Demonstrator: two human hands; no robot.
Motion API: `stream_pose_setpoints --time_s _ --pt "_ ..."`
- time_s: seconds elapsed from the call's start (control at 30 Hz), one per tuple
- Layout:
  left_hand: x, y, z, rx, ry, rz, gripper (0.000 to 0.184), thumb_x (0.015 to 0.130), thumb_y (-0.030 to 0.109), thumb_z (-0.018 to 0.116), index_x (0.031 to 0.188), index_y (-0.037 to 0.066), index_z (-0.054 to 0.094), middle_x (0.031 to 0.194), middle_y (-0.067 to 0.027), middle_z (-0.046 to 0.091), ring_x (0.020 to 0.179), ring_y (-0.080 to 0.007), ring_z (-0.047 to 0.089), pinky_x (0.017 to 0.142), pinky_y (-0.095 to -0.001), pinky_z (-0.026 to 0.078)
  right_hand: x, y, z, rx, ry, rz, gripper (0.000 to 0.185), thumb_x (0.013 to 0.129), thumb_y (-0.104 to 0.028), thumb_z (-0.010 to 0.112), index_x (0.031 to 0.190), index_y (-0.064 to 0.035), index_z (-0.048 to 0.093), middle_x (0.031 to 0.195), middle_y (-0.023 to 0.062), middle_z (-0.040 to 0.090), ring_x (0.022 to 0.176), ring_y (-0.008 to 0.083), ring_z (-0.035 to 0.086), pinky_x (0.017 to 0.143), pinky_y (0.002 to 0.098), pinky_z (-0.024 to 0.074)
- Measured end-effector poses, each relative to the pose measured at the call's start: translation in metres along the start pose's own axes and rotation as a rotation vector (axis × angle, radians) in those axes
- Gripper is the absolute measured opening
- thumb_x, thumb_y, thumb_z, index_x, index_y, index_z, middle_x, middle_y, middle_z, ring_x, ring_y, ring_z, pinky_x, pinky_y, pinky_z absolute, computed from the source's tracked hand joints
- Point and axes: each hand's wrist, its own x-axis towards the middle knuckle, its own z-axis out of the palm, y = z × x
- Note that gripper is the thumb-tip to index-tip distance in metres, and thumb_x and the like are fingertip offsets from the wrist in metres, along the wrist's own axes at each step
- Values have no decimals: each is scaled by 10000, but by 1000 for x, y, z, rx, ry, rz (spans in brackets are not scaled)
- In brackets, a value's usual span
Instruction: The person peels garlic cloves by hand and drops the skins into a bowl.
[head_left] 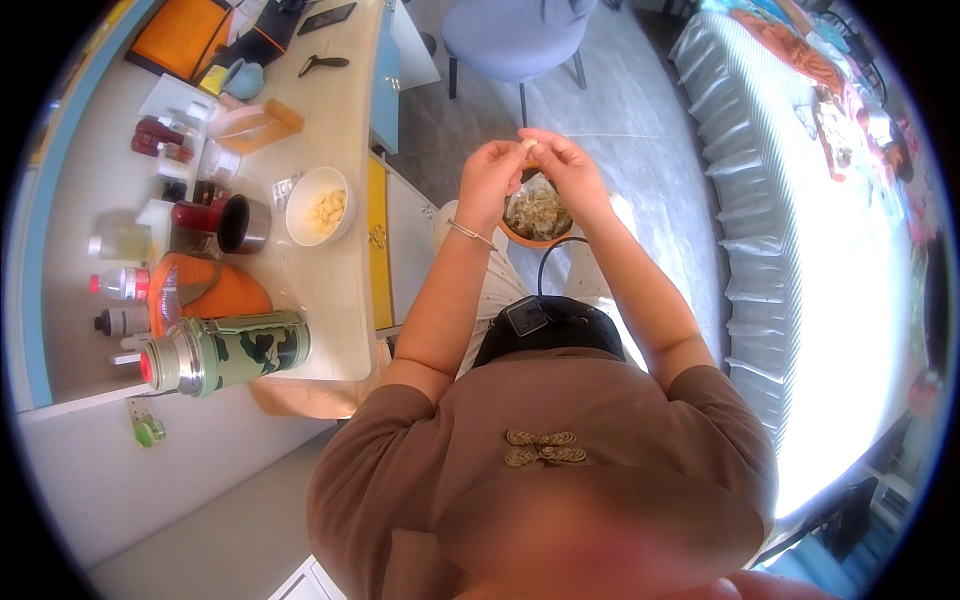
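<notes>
My left hand and my right hand meet in front of my knees, fingertips pinched together on a small pale garlic clove. Just below them, between my legs, is an orange container with a heap of papery garlic skins in it. To the left on the desk stands a white bowl with peeled garlic cloves inside. The fingers partly cover the clove, so how much skin is on it I cannot tell.
The wooden desk on the left bears a camouflage thermos, an orange bag, a dark cup and a peeler. A grey chair stands ahead; a bed with a pale skirt lines the right.
</notes>
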Motion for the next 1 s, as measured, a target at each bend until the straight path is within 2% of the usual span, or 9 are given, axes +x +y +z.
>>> stream_pose_setpoints --time_s 0.07,0.2,0.3,0.37,0.4,0.57,0.7,0.87,1.0 --pt "0 -1 0 6 14 20 98 880 95 589 847 10 554 729 -6 538 527 -40 411 433 -187 285 2 6 -1 -25 -21 -54 259 943 -132 519 1174 -59 610 957 -12 641 852 42 543 745 198 408" --pt "-1 3 4 89 81 23 62 853 60 585 836 9 553 662 7 514 498 -28 389 421 -188 272 1 4 3 8 -7 -59 243 927 -112 551 1136 -15 628 924 -6 623 877 68 535 815 218 429" --pt "-1 4 8 161 149 28 44 838 42 581 828 14 549 646 18 506 483 -19 380 410 -187 260 0 2 5 -6 -3 -91 252 929 -125 553 1141 -9 624 928 -5 622 866 60 537 797 205 428" --pt "-2 3 11 190 175 34 39 834 36 579 823 16 547 645 23 505 477 -15 376 405 -187 255 -6 -12 11 -8 46 58 265 934 -150 552 1146 -9 623 911 -13 616 800 44 521 741 191 424" --pt "-2 3 13 186 177 62 40 835 37 576 819 19 544 649 25 509 477 -13 375 403 -186 253 -4 -8 9 -8 46 58 265 934 -150 552 1146 -9 623 911 -13 616 800 44 521 741 191 424" --pt "-4 5 14 159 156 84 42 839 42 572 820 26 538 657 26 516 478 -9 373 404 -186 256 6 13 -3 404 -112 161 308 937 -180 546 1188 -8 593 880 -38 589 721 37 436 668 184 383" --pt "-1 1 10 168 147 88 40 842 49 570 832 35 534 653 37 504 487 -9 378 410 -186 259 7 8 -5 425 -104 150 353 934 -183 549 1237 -2 551 884 -31 588 745 41 441 673 180 377" --pt "4 -9 3 325 150 156 21 839 40 557 845 39 536 650 45 486 496 -12 378 422 -187 262 7 8 -3 130 -8 65 287 924 -204 570 1125 0 584 901 -7 610 726 50 470 660 191 380" --pt "4 -7 4 303 160 159 28 839 35 549 866 41 547 656 43 479 498 -13 375 428 -189 266 11 14 -12 346 -90 135 248 926 -199 570 1092 -15 583 901 4 619 725 51 485 665 192 388"
